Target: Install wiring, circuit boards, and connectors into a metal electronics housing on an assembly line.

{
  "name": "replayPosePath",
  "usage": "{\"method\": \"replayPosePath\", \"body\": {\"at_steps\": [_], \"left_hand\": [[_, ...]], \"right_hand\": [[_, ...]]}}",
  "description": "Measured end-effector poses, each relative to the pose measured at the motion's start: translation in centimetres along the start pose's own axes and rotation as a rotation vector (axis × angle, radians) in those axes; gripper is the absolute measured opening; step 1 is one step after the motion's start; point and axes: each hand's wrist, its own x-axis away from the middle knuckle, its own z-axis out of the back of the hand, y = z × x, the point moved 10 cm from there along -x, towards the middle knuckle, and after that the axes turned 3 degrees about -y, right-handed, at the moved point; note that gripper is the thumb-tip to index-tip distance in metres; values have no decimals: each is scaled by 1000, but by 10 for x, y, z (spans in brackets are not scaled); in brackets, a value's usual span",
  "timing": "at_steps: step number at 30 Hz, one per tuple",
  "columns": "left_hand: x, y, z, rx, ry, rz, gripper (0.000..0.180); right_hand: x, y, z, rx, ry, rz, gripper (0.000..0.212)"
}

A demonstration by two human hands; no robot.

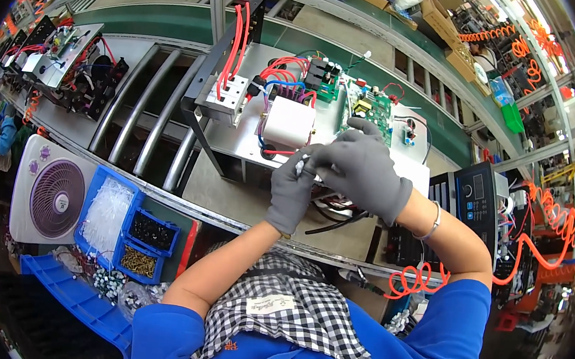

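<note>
Both my hands wear grey gloves and meet over the near edge of an open metal chassis (236, 139). My left hand (289, 192) is closed on a small white piece (300, 163), too small to make out in full. Right beside it, my right hand (362, 168) has its thumb and forefinger pinched together, and what they hold is hidden. Behind my hands a white box-shaped component (289, 121) sits in the chassis. Near it are red wires (286, 69), a green circuit board (372, 110) and a white terminal block (227, 95). Dark cables (336, 225) hang below my right hand.
Steel conveyor rollers (159, 110) lie to the left, with another opened unit (68, 62) beyond. A purple-white fan (55, 191) and blue bins (107, 213) of ties and screws stand at lower left. On the right are a black control panel (477, 192) and orange coiled hoses (553, 239).
</note>
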Motion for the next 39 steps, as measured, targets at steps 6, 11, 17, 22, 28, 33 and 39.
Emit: {"method": "replayPosePath", "body": {"at_steps": [6, 11, 17, 22, 28, 33, 39], "left_hand": [[-3, -4, 0, -3, -16, 69, 36], [-5, -7, 3, -6, -26, 65, 33], [-2, 1, 3, -111, -25, -25, 25], [3, 8, 6, -380, -41, -165, 34], [1, 23, 3, -417, -52, -239, 30], [-7, 21, -4, -488, -151, -176, 22], [-7, 21, 6, -619, -212, -69, 19]], "right_hand": [[-11, 17, -13, 1, -107, -114, 27], [-14, 22, -24, -36, -246, -161, 31], [-13, 25, -18, -124, -120, -175, 30], [-15, 14, -14, -4, -112, -139, 21], [-16, -1, 1, 52, 54, 35, 13], [-30, 15, 5, -162, -1, -29, 10], [-37, 19, -8, -270, -86, -65, 13]]}}
